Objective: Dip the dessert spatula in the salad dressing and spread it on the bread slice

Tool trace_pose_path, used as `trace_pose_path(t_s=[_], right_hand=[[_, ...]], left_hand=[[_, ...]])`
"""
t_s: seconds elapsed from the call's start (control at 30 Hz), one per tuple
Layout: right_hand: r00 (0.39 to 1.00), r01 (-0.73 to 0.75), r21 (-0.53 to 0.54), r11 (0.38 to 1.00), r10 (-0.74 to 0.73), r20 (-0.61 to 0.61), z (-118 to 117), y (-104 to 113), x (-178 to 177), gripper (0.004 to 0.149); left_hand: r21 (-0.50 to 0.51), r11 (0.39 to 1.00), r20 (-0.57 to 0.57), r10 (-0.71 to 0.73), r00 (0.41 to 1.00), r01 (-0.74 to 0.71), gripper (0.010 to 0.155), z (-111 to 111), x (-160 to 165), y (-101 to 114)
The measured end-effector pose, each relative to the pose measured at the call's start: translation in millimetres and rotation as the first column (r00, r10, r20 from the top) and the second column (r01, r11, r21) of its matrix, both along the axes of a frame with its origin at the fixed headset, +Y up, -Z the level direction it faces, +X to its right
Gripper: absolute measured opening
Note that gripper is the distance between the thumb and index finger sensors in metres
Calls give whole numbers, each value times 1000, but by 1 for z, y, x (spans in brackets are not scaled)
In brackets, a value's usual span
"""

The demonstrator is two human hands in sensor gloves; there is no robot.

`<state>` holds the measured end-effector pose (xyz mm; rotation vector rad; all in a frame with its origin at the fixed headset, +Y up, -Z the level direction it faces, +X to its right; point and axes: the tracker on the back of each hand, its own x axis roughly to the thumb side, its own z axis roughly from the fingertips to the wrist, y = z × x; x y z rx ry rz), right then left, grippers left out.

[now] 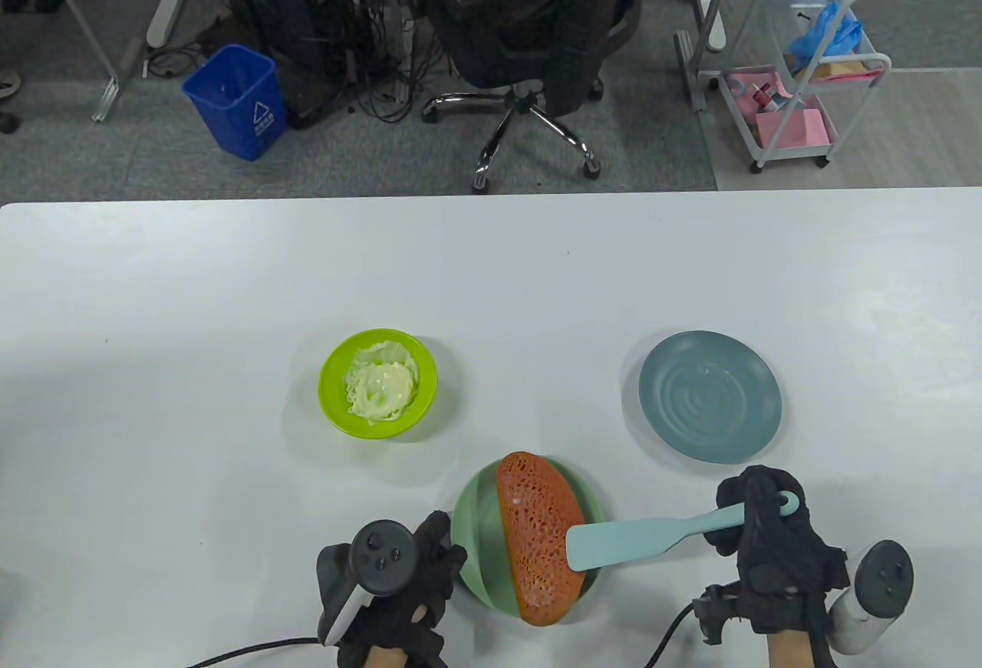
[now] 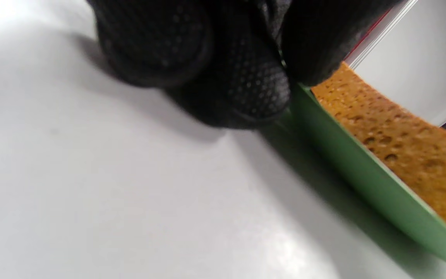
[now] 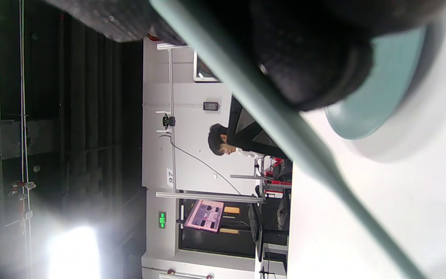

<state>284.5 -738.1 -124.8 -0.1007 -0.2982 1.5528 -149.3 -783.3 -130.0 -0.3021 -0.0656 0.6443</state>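
A brown porous bread slice [image 1: 537, 538] lies on a green plate [image 1: 472, 518] near the table's front edge. My right hand [image 1: 756, 522] grips the handle of a teal dessert spatula [image 1: 648, 538]; its blade lies flat on the bread's right side. In the right wrist view the spatula handle [image 3: 285, 131] runs diagonally under my fingers. My left hand [image 1: 430, 553] holds the plate's left rim; in the left wrist view my fingertips [image 2: 246, 85] press against the green plate rim [image 2: 347, 155] next to the bread [image 2: 401, 131]. A lime bowl [image 1: 377, 384] of creamy dressing sits behind, to the left.
A blue-grey plate [image 1: 710, 407] sits at the right, just beyond my right hand, also in the right wrist view [image 3: 378, 93]. The white table [image 1: 192, 300] stretches wide to the left and back. An office chair and a blue bin stand beyond the far edge.
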Motion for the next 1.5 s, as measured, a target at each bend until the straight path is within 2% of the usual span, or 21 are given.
trace_pose_path(t_s=[0.33, 0.57, 0.73, 0.87, 0.97, 1.13, 1.5], right_hand=[[999, 40, 16, 999, -40, -1, 0, -1, 0, 40], [999, 40, 22, 999, -40, -8, 0, -2, -1, 40], [999, 40, 23, 999, -40, -12, 0, -3, -1, 41], [999, 43, 22, 999, -42, -14, 0, -3, -2, 41], [999, 43, 21, 999, -43, -14, 0, -3, -2, 41], [999, 51, 23, 998, -51, -15, 0, -3, -2, 42], [986, 165, 43, 985, -164, -12, -5, -3, -2, 45]], left_hand=[[61, 995, 10, -82, 997, 81, 61, 4, 4, 6], [210, 966, -16, -152, 988, 152, 62, 11, 3, 21], [357, 905, -60, -225, 973, 231, 68, 16, 1, 32], [473, 828, -69, -305, 950, 300, 72, 20, 5, 38], [491, 809, -55, -340, 939, 322, 74, 20, 9, 37], [486, 810, -28, -361, 932, 328, 77, 18, 11, 33], [486, 822, -10, -335, 942, 298, 72, 17, 10, 33]])
